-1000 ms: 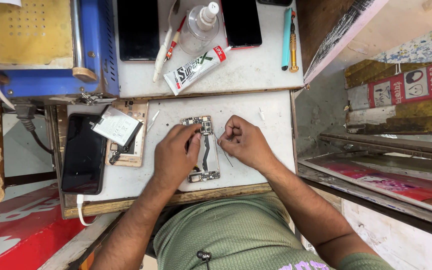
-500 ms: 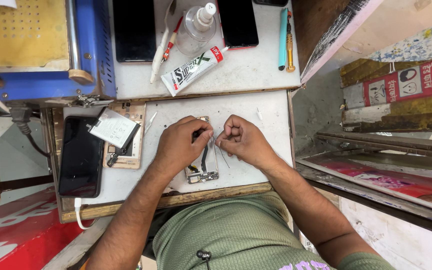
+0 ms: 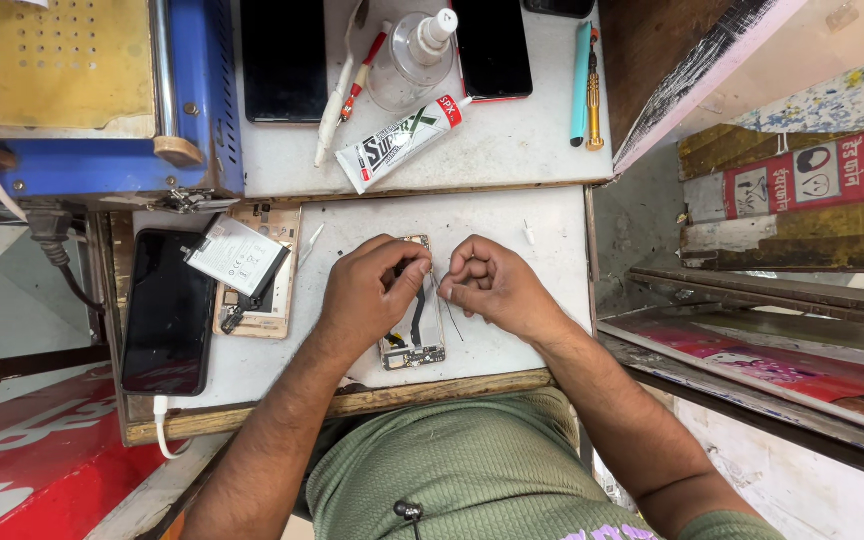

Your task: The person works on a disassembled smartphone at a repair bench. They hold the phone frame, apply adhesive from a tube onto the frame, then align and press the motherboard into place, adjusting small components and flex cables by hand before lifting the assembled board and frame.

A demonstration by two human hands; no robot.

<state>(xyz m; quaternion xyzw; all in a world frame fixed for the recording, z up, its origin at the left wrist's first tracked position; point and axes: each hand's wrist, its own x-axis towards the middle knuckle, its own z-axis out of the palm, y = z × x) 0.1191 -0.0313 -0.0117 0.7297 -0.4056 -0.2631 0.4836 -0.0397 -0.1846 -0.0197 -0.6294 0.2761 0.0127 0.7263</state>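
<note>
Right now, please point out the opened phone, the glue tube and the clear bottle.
opened phone [image 3: 420, 345]: head view, lower exposed frame.
glue tube [image 3: 400, 142]: head view, middle of white body.
clear bottle [image 3: 402, 68]: head view, transparent body.

A phone repair bench: opened phones, glue tube, screwdriver, blue machine.

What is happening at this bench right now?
A person works with both hands on an opened phone with its internals exposed, lying on the white work board. The left hand holds the phone down; the right hand pinches something thin at its edge, too small to identify. A black phone and a gold phone frame lie to the left.
</note>
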